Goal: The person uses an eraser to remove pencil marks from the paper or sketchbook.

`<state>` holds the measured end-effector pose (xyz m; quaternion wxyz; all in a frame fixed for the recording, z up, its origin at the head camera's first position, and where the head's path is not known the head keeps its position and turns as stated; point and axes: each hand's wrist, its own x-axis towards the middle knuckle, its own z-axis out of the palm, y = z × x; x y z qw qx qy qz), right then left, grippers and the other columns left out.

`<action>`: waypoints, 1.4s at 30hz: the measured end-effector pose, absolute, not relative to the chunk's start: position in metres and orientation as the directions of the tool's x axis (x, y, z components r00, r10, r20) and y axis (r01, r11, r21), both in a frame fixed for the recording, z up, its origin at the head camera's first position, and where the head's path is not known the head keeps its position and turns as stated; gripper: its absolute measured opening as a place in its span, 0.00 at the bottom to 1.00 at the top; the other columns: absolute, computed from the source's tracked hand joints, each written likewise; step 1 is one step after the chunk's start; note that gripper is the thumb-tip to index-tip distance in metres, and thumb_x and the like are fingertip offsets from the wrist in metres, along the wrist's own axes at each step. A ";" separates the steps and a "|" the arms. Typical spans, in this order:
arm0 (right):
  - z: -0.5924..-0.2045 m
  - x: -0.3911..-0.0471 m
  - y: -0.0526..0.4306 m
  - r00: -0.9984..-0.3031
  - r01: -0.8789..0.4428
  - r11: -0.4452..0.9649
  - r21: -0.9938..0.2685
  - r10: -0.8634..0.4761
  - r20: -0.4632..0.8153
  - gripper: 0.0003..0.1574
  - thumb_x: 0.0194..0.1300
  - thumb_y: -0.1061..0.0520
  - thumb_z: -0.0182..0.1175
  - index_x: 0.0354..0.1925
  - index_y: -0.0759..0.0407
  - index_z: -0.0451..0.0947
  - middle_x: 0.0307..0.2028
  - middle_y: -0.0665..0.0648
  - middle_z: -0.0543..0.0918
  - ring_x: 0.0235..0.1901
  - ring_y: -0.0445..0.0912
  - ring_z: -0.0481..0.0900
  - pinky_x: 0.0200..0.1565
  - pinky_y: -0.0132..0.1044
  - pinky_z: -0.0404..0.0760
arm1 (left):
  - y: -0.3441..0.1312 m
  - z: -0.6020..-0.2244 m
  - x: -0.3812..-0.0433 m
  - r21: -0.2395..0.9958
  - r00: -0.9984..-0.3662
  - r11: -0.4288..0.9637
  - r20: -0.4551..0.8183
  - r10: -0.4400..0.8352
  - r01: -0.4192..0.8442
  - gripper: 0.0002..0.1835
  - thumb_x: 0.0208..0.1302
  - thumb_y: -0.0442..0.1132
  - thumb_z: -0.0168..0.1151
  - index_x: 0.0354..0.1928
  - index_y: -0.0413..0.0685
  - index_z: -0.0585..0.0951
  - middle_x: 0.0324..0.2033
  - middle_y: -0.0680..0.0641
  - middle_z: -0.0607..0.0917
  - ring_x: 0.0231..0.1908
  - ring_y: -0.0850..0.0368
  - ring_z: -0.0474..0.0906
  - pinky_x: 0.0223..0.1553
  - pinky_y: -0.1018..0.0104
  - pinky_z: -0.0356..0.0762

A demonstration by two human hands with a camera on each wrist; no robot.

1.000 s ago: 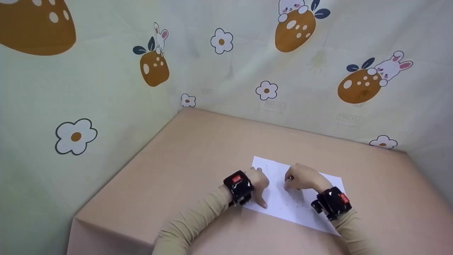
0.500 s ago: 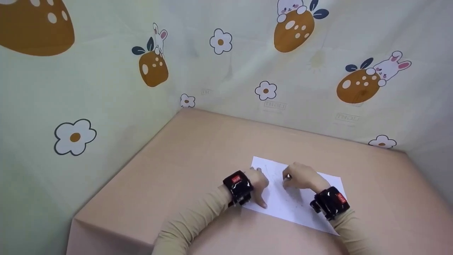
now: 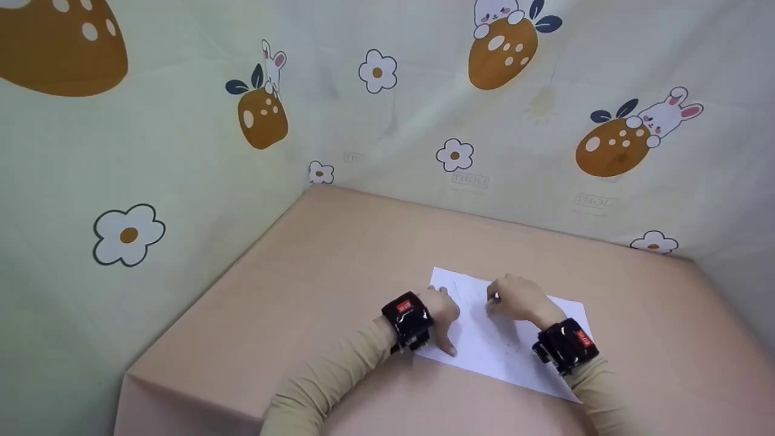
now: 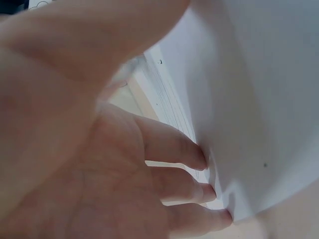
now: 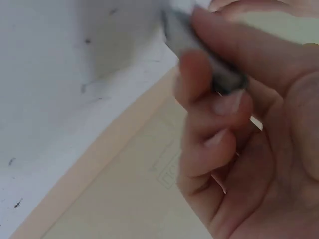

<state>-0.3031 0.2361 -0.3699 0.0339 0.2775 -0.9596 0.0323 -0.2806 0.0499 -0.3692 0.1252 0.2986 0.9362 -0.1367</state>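
Note:
A white sheet of paper point(image 3: 478, 348) lies on the table, with faint grey pencil lines point(image 4: 172, 107) showing beyond the left fingers. My left hand point(image 3: 442, 312) rests on its left part with fingers and thumb spread; in the left wrist view the fingertips point(image 4: 199, 158) press on the paper. Over the middle of the sheet, my right hand point(image 3: 517, 298) pinches a small eraser point(image 5: 182, 32) between thumb and fingers. The eraser is pale grey with dark smudged ends, and its tip is right at the paper. Dark crumbs point(image 5: 17, 204) are scattered on the sheet.
The table point(image 3: 339, 242) is covered in a plain tan cloth. Behind it and to the left hang pale curtains point(image 3: 387, 121) printed with flowers, rabbits and orange fruit. The table's front left corner point(image 3: 130, 372) drops away beside the left arm.
My right hand makes small movements over the paper with the eraser, first slightly left, then a little up and away. The left hand and the sheet stay in place.

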 end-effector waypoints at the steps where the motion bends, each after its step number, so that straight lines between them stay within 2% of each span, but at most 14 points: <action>1: -0.372 -0.304 0.236 -0.839 -0.539 0.841 -0.037 -0.533 0.108 0.02 0.46 0.61 0.67 0.22 0.55 0.82 0.22 0.50 0.80 0.24 0.42 0.72 0.25 0.36 0.73 | 0.050 -0.369 -0.280 -0.180 -0.789 0.784 -0.319 0.525 0.594 0.43 0.46 0.70 0.65 0.61 0.52 0.76 0.66 0.37 0.69 0.70 0.43 0.61 0.70 0.49 0.62; 3: -0.372 -0.304 0.237 -0.829 -0.553 0.833 -0.030 -0.546 0.121 0.03 0.45 0.62 0.65 0.20 0.55 0.80 0.20 0.50 0.77 0.23 0.42 0.70 0.24 0.35 0.70 | 0.050 -0.369 -0.281 -0.179 -0.787 0.783 -0.324 0.525 0.595 0.43 0.47 0.70 0.65 0.61 0.51 0.76 0.66 0.36 0.68 0.69 0.43 0.61 0.70 0.50 0.61; 6: -0.368 -0.301 0.238 -0.822 -0.569 0.820 -0.062 -0.569 0.025 0.04 0.43 0.64 0.65 0.20 0.55 0.80 0.19 0.48 0.76 0.21 0.40 0.68 0.23 0.31 0.67 | 0.051 -0.368 -0.282 -0.180 -0.783 0.780 -0.334 0.525 0.600 0.44 0.48 0.70 0.64 0.62 0.50 0.75 0.67 0.35 0.67 0.69 0.42 0.61 0.71 0.51 0.60; 9: -0.363 -0.298 0.238 -0.839 -0.533 0.839 -0.106 -0.541 -0.063 0.04 0.42 0.63 0.67 0.22 0.55 0.82 0.19 0.47 0.78 0.19 0.39 0.70 0.22 0.30 0.69 | 0.051 -0.368 -0.283 -0.181 -0.785 0.783 -0.337 0.519 0.595 0.45 0.47 0.70 0.64 0.63 0.49 0.74 0.67 0.34 0.66 0.69 0.40 0.61 0.71 0.52 0.61; 12: -0.365 -0.301 0.238 -0.853 -0.518 0.848 -0.111 -0.522 -0.006 0.03 0.45 0.61 0.68 0.23 0.55 0.83 0.20 0.49 0.80 0.21 0.39 0.73 0.24 0.32 0.72 | 0.051 -0.369 -0.283 -0.182 -0.791 0.789 -0.338 0.510 0.586 0.44 0.46 0.70 0.64 0.62 0.50 0.75 0.67 0.34 0.66 0.68 0.39 0.62 0.69 0.51 0.63; 16: -0.372 -0.306 0.238 -0.809 -0.587 0.803 -0.103 -0.580 0.093 0.04 0.45 0.61 0.67 0.22 0.56 0.81 0.20 0.49 0.78 0.23 0.39 0.69 0.24 0.31 0.69 | 0.052 -0.370 -0.283 -0.184 -0.791 0.792 -0.354 0.499 0.582 0.44 0.46 0.70 0.65 0.61 0.51 0.76 0.68 0.35 0.66 0.68 0.37 0.61 0.66 0.47 0.67; 20: -0.368 -0.303 0.240 -0.785 -0.601 0.778 -0.181 -0.618 -0.050 0.07 0.43 0.62 0.70 0.21 0.57 0.80 0.17 0.47 0.75 0.18 0.36 0.67 0.21 0.26 0.66 | 0.053 -0.369 -0.284 -0.200 -0.776 0.769 -0.361 0.518 0.607 0.43 0.48 0.70 0.64 0.60 0.49 0.76 0.65 0.39 0.71 0.69 0.41 0.60 0.69 0.49 0.63; 23: -0.365 -0.301 0.240 -0.797 -0.563 0.800 -0.206 -0.592 -0.120 0.07 0.43 0.62 0.72 0.22 0.57 0.81 0.18 0.46 0.76 0.18 0.36 0.68 0.21 0.27 0.68 | 0.053 -0.368 -0.283 -0.200 -0.772 0.762 -0.345 0.534 0.616 0.41 0.48 0.69 0.64 0.58 0.48 0.77 0.64 0.40 0.73 0.70 0.45 0.61 0.72 0.52 0.58; 29: -0.368 -0.302 0.234 -0.794 -0.605 0.785 -0.130 -0.608 0.021 0.04 0.44 0.61 0.69 0.22 0.56 0.81 0.19 0.47 0.78 0.22 0.36 0.68 0.24 0.27 0.68 | 0.050 -0.368 -0.281 -0.175 -0.785 0.782 -0.323 0.528 0.598 0.41 0.47 0.69 0.65 0.57 0.48 0.78 0.65 0.37 0.71 0.69 0.43 0.61 0.70 0.52 0.61; 35: -0.361 -0.296 0.233 -0.809 -0.530 0.830 -0.173 -0.556 -0.190 0.06 0.42 0.62 0.72 0.22 0.57 0.83 0.17 0.45 0.76 0.18 0.37 0.69 0.21 0.27 0.68 | 0.050 -0.368 -0.281 -0.155 -0.797 0.802 -0.322 0.510 0.576 0.41 0.46 0.69 0.66 0.58 0.50 0.78 0.66 0.36 0.69 0.69 0.43 0.62 0.68 0.50 0.64; 37: -0.362 -0.297 0.233 -0.827 -0.518 0.841 -0.155 -0.539 -0.161 0.06 0.43 0.61 0.72 0.22 0.57 0.83 0.17 0.46 0.77 0.18 0.37 0.69 0.21 0.28 0.69 | 0.050 -0.368 -0.281 -0.147 -0.801 0.810 -0.326 0.503 0.568 0.41 0.46 0.69 0.66 0.59 0.51 0.78 0.67 0.35 0.67 0.69 0.41 0.62 0.67 0.48 0.66; 39: -0.365 -0.299 0.232 -0.837 -0.534 0.837 -0.117 -0.543 -0.069 0.04 0.43 0.60 0.70 0.21 0.56 0.83 0.18 0.46 0.78 0.19 0.38 0.69 0.22 0.29 0.69 | 0.050 -0.368 -0.280 -0.138 -0.802 0.814 -0.326 0.501 0.565 0.41 0.45 0.69 0.67 0.58 0.51 0.78 0.67 0.35 0.67 0.69 0.40 0.61 0.65 0.47 0.68; 42: -0.368 -0.301 0.231 -0.810 -0.587 0.807 -0.064 -0.585 0.044 0.04 0.41 0.61 0.69 0.20 0.56 0.81 0.18 0.47 0.78 0.20 0.38 0.68 0.22 0.29 0.68 | 0.049 -0.368 -0.280 -0.137 -0.801 0.810 -0.313 0.511 0.570 0.40 0.45 0.68 0.67 0.56 0.50 0.79 0.66 0.36 0.69 0.68 0.41 0.62 0.65 0.47 0.68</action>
